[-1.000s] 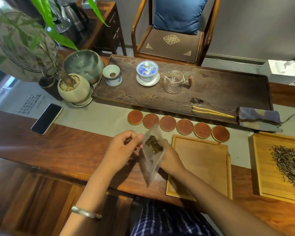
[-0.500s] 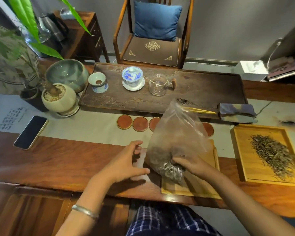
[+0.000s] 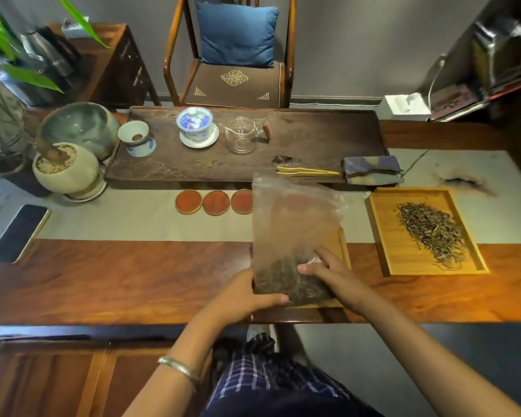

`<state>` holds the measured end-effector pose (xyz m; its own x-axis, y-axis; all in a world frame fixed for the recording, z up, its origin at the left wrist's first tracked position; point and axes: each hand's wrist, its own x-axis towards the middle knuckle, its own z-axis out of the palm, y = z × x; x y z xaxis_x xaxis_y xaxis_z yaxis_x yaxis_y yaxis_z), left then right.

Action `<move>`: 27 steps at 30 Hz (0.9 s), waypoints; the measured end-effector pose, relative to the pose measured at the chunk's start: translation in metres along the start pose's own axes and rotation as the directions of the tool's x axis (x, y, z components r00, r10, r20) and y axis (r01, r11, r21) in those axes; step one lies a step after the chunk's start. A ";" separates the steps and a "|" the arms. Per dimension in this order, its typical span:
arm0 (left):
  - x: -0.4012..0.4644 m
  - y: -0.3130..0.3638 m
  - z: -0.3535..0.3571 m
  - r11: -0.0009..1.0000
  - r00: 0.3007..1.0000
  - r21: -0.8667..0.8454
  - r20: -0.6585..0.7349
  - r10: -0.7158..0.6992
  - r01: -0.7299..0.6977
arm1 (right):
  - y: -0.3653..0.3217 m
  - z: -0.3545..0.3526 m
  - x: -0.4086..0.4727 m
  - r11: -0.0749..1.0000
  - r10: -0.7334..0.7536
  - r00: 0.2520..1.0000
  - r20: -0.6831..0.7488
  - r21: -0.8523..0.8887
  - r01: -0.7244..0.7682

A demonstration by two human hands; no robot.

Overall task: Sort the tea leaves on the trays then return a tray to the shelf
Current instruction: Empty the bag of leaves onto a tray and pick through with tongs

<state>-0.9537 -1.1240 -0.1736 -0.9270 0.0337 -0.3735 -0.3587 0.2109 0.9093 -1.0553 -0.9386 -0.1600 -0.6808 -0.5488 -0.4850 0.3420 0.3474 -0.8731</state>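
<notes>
A clear plastic bag (image 3: 292, 224) with dark tea leaves at its bottom lies over a light wooden tray (image 3: 342, 251) near the table's front edge. My left hand (image 3: 241, 299) grips the bag's lower left corner, thumb laid along its bottom edge. My right hand (image 3: 334, 275) presses on the bag's lower right part, over the leaves. Most of this tray is hidden under the bag. To the right, a second wooden tray (image 3: 382, 233) carries a loose pile of green-grey tea leaves (image 3: 432, 233).
A dark carved tea tray (image 3: 313, 136) at the back holds a lidded cup (image 3: 196, 121), a glass pitcher (image 3: 242, 136) and tongs (image 3: 307, 171). Red coasters (image 3: 215, 202) lie in a row. Left are a phone (image 3: 18, 231), plant pot (image 3: 63, 170) and bowl. A folded cloth (image 3: 370, 170) sits right.
The bag has gone from held up and pinched between both hands to laid flat over the near tray. My left hand took hold of its lower left corner; the view shifted left and down.
</notes>
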 end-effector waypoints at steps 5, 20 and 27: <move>-0.012 -0.014 0.032 0.990 0.996 -0.108 -0.003 -0.095 0.094 | 0.029 -0.009 -0.033 0.990 0.035 0.998 -0.044 -0.136 -0.041; -0.017 -0.028 0.083 0.962 0.943 -0.134 -0.202 -0.263 0.240 | 0.072 -0.027 -0.040 0.945 0.322 0.944 -0.076 -0.040 -0.325; -0.017 -0.012 0.077 0.974 0.958 -0.125 -0.190 -0.212 0.191 | 0.062 -0.031 -0.043 0.954 0.286 0.952 -0.109 -0.059 -0.293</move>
<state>-0.9253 -1.0520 -0.1924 -0.8331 -0.1984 -0.5163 -0.5400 0.0897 0.8369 -1.0249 -0.8696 -0.1914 -0.6208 -0.3407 -0.7060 0.4878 0.5371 -0.6882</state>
